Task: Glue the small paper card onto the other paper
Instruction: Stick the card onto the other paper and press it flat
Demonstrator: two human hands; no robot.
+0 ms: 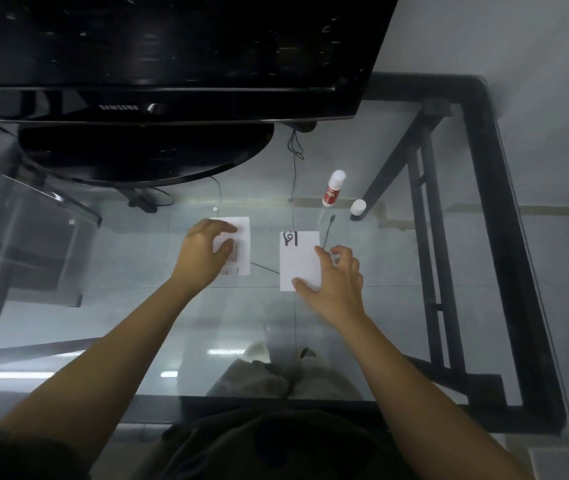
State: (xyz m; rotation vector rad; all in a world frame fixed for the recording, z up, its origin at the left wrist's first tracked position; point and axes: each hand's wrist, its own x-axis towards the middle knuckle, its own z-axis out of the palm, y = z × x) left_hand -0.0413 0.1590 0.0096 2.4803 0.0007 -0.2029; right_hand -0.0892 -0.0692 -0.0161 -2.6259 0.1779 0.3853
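Two white papers lie side by side on the glass table (397,258) in the middle of the frame. The left hand (203,252) pinches the printed paper (241,245) with its fingers. The right hand (335,282) rests loosely spread on the small card (298,261). The glue stick (333,188) stands open, above and right of the card, its cap (358,206) just beside it.
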